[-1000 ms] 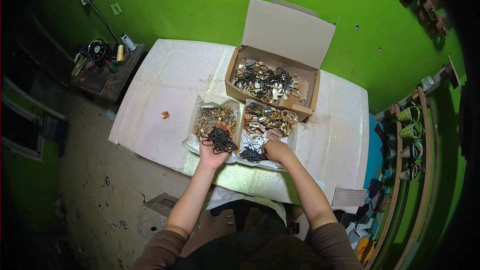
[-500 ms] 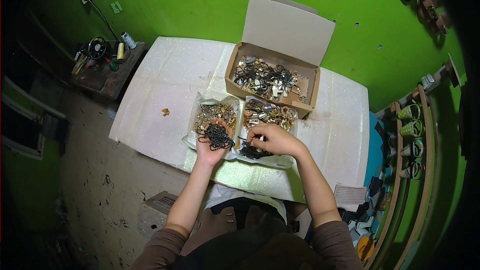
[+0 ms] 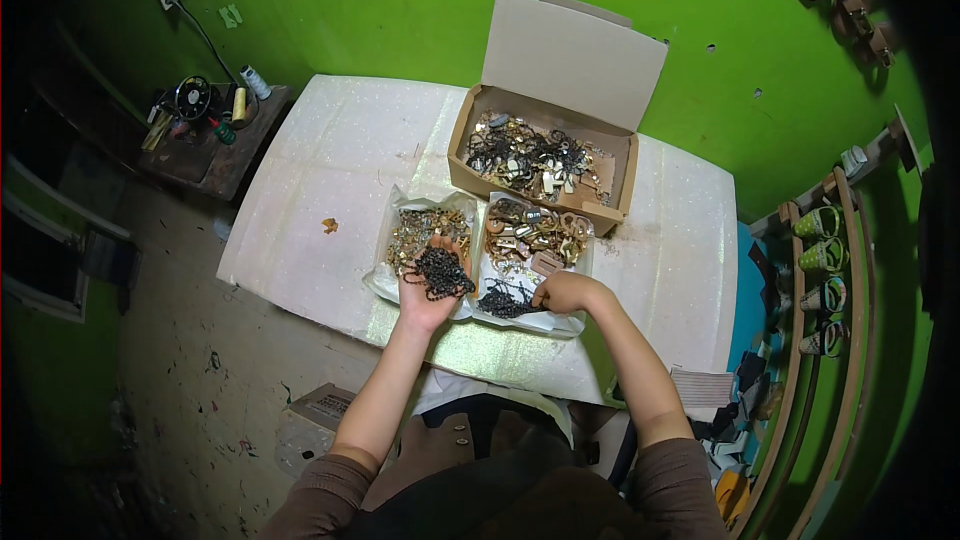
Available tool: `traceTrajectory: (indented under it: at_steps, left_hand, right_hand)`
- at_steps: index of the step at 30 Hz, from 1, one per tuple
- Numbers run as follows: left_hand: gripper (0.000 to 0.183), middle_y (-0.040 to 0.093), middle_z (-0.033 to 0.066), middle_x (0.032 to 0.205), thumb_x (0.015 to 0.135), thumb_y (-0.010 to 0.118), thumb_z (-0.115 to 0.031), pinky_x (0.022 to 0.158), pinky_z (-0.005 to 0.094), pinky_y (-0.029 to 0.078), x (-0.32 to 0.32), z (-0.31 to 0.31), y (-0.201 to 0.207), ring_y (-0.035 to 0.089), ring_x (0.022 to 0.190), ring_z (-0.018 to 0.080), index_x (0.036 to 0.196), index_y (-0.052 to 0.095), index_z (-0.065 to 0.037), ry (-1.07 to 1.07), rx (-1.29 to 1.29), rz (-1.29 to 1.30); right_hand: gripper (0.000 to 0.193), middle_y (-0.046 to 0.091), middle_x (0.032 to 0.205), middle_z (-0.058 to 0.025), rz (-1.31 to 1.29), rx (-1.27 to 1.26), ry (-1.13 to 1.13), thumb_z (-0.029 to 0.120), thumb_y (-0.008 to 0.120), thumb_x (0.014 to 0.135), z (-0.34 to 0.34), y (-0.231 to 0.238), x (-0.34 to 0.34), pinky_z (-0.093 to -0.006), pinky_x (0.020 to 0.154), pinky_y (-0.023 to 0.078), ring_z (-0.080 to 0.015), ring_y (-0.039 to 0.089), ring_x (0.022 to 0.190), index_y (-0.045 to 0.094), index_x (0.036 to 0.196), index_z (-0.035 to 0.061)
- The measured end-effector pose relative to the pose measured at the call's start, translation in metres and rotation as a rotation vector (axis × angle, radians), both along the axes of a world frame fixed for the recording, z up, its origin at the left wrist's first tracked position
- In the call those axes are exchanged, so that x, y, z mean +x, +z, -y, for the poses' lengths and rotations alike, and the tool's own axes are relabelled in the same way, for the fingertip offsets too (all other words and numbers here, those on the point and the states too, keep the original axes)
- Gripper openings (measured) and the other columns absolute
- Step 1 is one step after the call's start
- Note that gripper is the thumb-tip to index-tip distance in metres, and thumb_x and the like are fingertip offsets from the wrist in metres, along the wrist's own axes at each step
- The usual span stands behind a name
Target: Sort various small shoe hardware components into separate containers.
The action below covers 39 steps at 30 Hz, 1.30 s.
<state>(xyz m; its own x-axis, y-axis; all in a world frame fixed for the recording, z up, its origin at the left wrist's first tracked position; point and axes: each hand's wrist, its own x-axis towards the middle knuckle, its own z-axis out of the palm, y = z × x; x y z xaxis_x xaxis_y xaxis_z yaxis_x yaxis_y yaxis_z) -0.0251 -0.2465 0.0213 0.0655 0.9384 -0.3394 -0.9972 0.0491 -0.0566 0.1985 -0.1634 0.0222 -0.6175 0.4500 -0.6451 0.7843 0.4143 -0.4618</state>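
My left hand point(image 3: 428, 305) is palm up over the front of the left tray point(image 3: 378, 278), cradling a tangled bundle of black bead chains point(image 3: 442, 273). Small gold and silver metal fittings point(image 3: 415, 233) fill that tray behind my fingers. In the right tray point(image 3: 560, 325), a second heap of black bead chain point(image 3: 505, 300) lies at the near end. My right hand point(image 3: 568, 293) has its fingertips pinched at the right edge of this heap. Buckles and rings point(image 3: 535, 230) in gold and brown lie at the far end, with a pinkish flat buckle point(image 3: 547, 263) nearest my hand.
Behind the trays stands an open cardboard box point(image 3: 628, 175) of mixed chains and metal fittings, lid up against the green wall. A brown scrap point(image 3: 329, 226) lies on the sparkly white table point(image 3: 300, 160). A small side table point(image 3: 215, 175) with thread spools is at left, a wooden rack point(image 3: 800, 340) at right.
My right hand has moved right and slightly toward me, uncovering the black chain heap and the pinkish buckle. My left hand still holds its bundle, almost unmoved.
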Motion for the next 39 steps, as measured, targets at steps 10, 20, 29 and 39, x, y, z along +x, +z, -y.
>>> traceTrajectory:
  at_steps: [10, 20, 29, 39]
  left_hand:
    - [0.023, 0.061, 0.0064, 0.095, 0.083, 0.043, -0.021, 0.088, 0.0351, 0.04, 0.008, -0.008, -0.02, 0.055, 0.094, 0.0201, 0.093, 0.06, -0.008, 0.02, 0.013, -0.085]
    - [0.023, 0.058, 0.0065, 0.098, 0.083, 0.043, -0.026, 0.089, 0.0355, 0.04, 0.001, -0.004, -0.018, 0.053, 0.096, 0.0188, 0.094, 0.055, -0.009, -0.001, 0.021, -0.072]
    - [0.025, 0.057, 0.0058, 0.1, 0.083, 0.043, -0.029, 0.085, 0.0328, 0.041, 0.002, -0.009, 0.005, 0.054, 0.094, 0.0183, 0.099, 0.054, -0.012, 0.077, -0.019, -0.196]
    - [0.03, 0.056, 0.0039, 0.104, 0.083, 0.042, -0.032, 0.08, 0.0323, 0.042, -0.01, -0.007, -0.024, 0.053, 0.095, 0.0169, 0.105, 0.05, -0.015, 0.012, -0.024, -0.168]
  right_hand:
    - [0.028, 0.059, 0.09, -0.0149, -0.664, 0.227, -0.243, 0.022, 0.059, 0.075, 0.023, 0.054, -0.08, -0.0357, 0.072, 0.045, -0.0296, 0.058, 0.08, 0.057, 0.098, 0.0048]
    - [0.021, 0.06, 0.083, -0.0147, -0.8, 0.177, -0.206, 0.015, 0.058, 0.076, 0.017, 0.069, -0.114, -0.0296, 0.066, 0.046, -0.0222, 0.059, 0.073, 0.059, 0.093, 0.0019]
    - [0.021, 0.059, 0.085, -0.01, -0.906, 0.073, -0.235, 0.017, 0.058, 0.078, 0.009, 0.091, -0.126, -0.0273, 0.072, 0.044, -0.017, 0.057, 0.079, 0.059, 0.093, 0.0019]
    - [0.022, 0.058, 0.089, -0.0084, -1.035, -0.016, -0.104, 0.018, 0.057, 0.079, 0.007, 0.118, -0.125, -0.0294, 0.078, 0.042, -0.0196, 0.054, 0.085, 0.058, 0.093, 0.002]
